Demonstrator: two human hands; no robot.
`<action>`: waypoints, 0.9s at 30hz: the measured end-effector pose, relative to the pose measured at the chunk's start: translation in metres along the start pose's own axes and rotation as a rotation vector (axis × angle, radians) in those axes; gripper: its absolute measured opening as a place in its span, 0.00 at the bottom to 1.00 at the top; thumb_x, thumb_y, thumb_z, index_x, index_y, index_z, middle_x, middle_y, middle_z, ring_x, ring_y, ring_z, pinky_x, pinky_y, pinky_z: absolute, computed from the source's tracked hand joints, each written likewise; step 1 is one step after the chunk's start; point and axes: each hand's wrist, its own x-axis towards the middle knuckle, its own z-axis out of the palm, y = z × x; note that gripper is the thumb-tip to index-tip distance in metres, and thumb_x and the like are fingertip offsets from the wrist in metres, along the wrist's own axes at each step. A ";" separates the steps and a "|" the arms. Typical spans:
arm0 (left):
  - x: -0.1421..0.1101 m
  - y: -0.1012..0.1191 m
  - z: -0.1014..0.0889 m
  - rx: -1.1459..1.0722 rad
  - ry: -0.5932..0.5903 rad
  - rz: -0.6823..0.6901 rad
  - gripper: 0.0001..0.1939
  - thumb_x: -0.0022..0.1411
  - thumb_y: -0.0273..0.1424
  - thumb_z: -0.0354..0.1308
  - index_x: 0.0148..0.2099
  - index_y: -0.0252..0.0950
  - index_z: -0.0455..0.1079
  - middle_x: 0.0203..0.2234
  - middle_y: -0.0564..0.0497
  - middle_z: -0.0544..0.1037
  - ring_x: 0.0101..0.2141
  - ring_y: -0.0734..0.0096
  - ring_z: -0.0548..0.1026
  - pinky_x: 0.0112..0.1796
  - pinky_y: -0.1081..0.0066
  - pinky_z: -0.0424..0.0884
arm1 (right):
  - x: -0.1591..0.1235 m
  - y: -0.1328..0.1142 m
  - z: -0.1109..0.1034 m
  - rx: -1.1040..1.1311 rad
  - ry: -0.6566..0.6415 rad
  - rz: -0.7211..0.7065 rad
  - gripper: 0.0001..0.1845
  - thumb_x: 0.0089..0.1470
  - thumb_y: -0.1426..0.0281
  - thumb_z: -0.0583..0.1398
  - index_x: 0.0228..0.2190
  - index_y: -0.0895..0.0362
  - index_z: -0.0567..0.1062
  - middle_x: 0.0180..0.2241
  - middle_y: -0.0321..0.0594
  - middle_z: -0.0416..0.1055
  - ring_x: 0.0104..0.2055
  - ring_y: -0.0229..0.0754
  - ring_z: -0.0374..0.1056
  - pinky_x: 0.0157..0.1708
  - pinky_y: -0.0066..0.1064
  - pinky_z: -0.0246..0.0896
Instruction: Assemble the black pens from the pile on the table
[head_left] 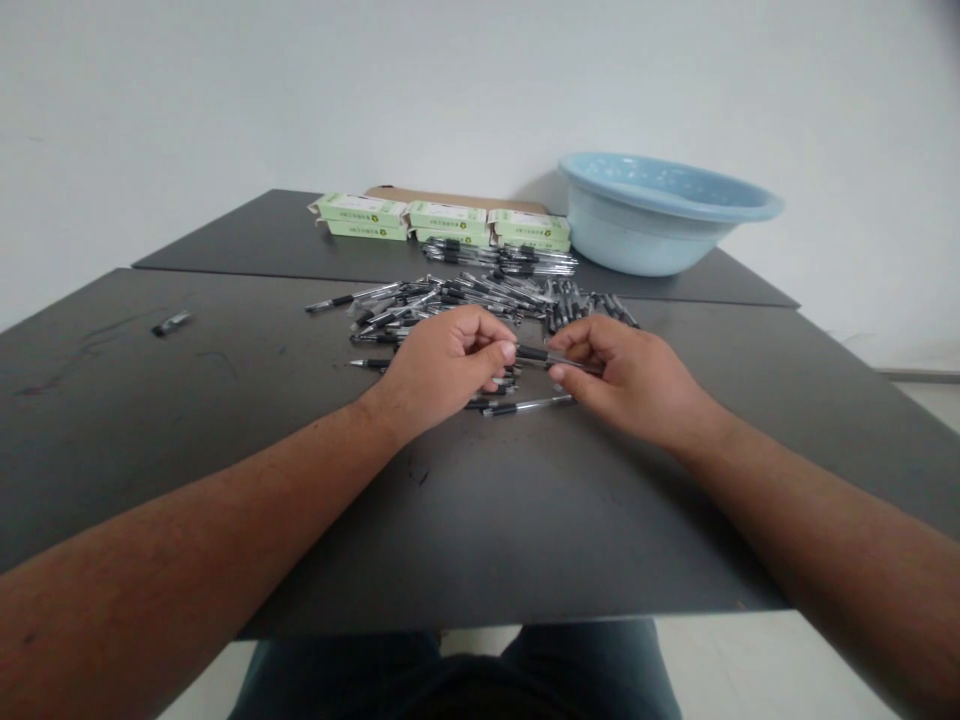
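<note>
Between my two hands is a gel pen (534,355) with a clear barrel and a black grip, lying nearly level above the table. My right hand (637,380) closes round its barrel end. With thumb and forefinger pinched, my left hand (442,365) is at the pen's other end; the fingers hide the tip. Behind and under the hands spreads a loose pile of similar pens (480,295). One single pen (529,406) lies just in front of the pile, below the held one.
Green and white boxes (367,212) stand stacked at the back, with pens laid in neat bundles (536,262) before them. A light blue basin (645,235) is at the back right. A small clear and black piece (172,322) lies far left on the dark table (495,520).
</note>
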 end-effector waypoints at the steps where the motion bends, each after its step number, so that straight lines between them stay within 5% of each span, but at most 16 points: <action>1: 0.001 0.000 0.000 -0.013 0.018 -0.004 0.08 0.64 0.34 0.64 0.41 0.34 0.75 0.29 0.52 0.80 0.26 0.75 0.79 0.29 0.75 0.79 | 0.000 0.000 0.000 -0.014 0.027 -0.018 0.10 0.58 0.66 0.65 0.42 0.54 0.80 0.35 0.38 0.82 0.34 0.43 0.76 0.36 0.32 0.66; 8: 0.000 0.000 0.000 -0.026 -0.013 0.002 0.07 0.64 0.33 0.65 0.41 0.34 0.74 0.28 0.52 0.80 0.24 0.77 0.78 0.28 0.76 0.77 | 0.001 0.002 -0.004 -0.061 -0.029 -0.070 0.13 0.67 0.63 0.58 0.37 0.53 0.82 0.34 0.40 0.83 0.36 0.44 0.77 0.39 0.33 0.67; 14: -0.001 0.001 0.000 -0.002 0.019 -0.023 0.06 0.64 0.33 0.64 0.41 0.35 0.74 0.27 0.52 0.81 0.24 0.75 0.79 0.28 0.75 0.77 | 0.001 0.004 -0.001 -0.042 0.054 -0.035 0.08 0.59 0.66 0.66 0.40 0.53 0.81 0.36 0.39 0.82 0.35 0.44 0.76 0.36 0.33 0.67; 19: -0.002 0.003 0.000 -0.026 -0.004 -0.013 0.06 0.64 0.32 0.64 0.40 0.34 0.74 0.27 0.53 0.80 0.24 0.76 0.78 0.28 0.76 0.77 | 0.001 0.005 -0.001 -0.038 -0.010 -0.061 0.11 0.66 0.63 0.60 0.37 0.53 0.81 0.34 0.39 0.82 0.36 0.43 0.77 0.38 0.33 0.65; 27: -0.003 0.007 0.000 -0.036 0.001 -0.043 0.06 0.64 0.31 0.64 0.40 0.34 0.74 0.27 0.53 0.80 0.24 0.77 0.78 0.28 0.76 0.77 | 0.001 0.003 0.000 -0.033 0.008 -0.050 0.05 0.62 0.66 0.63 0.37 0.53 0.80 0.32 0.37 0.81 0.33 0.41 0.75 0.34 0.31 0.63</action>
